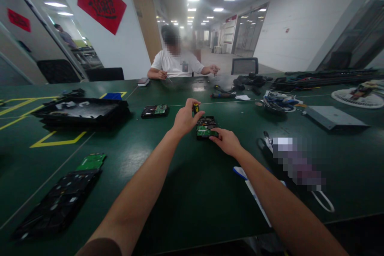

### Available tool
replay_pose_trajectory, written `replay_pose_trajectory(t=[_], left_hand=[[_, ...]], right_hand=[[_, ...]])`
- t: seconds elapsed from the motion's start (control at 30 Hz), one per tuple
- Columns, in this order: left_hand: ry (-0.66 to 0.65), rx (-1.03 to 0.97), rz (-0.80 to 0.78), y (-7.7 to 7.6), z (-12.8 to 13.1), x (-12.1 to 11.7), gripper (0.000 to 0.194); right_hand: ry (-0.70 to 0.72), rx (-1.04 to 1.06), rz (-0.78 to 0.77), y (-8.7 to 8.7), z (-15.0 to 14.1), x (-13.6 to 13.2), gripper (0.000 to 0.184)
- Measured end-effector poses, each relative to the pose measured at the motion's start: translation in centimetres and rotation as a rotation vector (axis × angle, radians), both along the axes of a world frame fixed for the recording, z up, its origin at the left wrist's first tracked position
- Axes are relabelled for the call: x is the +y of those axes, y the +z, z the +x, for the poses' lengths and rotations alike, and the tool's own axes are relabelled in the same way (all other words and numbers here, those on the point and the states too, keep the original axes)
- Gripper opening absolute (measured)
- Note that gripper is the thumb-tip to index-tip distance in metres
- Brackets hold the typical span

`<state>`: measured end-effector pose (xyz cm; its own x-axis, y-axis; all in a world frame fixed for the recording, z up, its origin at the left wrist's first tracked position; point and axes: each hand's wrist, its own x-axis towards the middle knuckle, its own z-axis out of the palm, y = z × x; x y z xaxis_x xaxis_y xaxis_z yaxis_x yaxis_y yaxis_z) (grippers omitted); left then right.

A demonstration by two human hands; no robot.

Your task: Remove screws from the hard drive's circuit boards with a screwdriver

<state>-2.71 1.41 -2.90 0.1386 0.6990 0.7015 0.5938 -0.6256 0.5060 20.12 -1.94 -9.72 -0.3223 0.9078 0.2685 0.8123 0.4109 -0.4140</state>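
A hard drive (pixel 207 131) with a green circuit board lies on the green table in front of me. My left hand (pixel 188 115) is closed around a screwdriver (pixel 196 108) with a yellow and black handle, held over the drive's far left side. The screwdriver's shaft and tip cannot be made out. My right hand (pixel 225 141) grips the near right edge of the hard drive, thumb and fingers against it. Another hard drive (pixel 154 111) lies to the left, beyond my left forearm.
Several black drives (pixel 61 200) lie in a row at near left, behind them a black tray (pixel 81 114). To the right are a pixelated item (pixel 295 162), a cable bundle (pixel 279 102) and a grey metal box (pixel 334 117). Across the table sits a person (pixel 177 62).
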Motion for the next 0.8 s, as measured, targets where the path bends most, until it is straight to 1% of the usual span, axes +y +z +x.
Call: replay_pose_trajectory(t=[0.07, 0.17, 0.27, 0.47, 0.6, 0.7, 0.8], left_hand=[[-0.036, 0.025, 0.026, 0.2, 0.1, -0.2, 0.037], [-0.089, 0.076, 0.114, 0.7, 0.2, -0.5, 0.032], [-0.074, 0.087, 0.156, 1.0, 0.2, -0.6, 0.030], [-0.082, 0.058, 0.078, 0.4, 0.0, -0.1, 0.038], [-0.118, -0.075, 0.010, -0.1, 0.2, 0.1, 0.041], [-0.150, -0.146, -0.016, -0.1, 0.3, 0.0, 0.039], [-0.139, -0.126, -0.010, 0.1, 0.4, -0.2, 0.034]], right_hand=[[-0.006, 0.003, -0.007, 0.0, 0.0, 0.0, 0.042], [-0.006, 0.006, -0.009, 0.0, 0.0, -0.1, 0.042], [-0.005, 0.004, -0.020, 0.1, -0.1, -0.1, 0.042], [0.001, -0.002, -0.016, 0.2, 0.0, 0.0, 0.043], [0.000, -0.006, -0.008, 0.1, 0.0, 0.0, 0.042], [-0.003, -0.003, -0.012, 0.1, 0.0, 0.0, 0.043], [-0.004, -0.001, -0.017, 0.1, 0.0, 0.0, 0.042]])
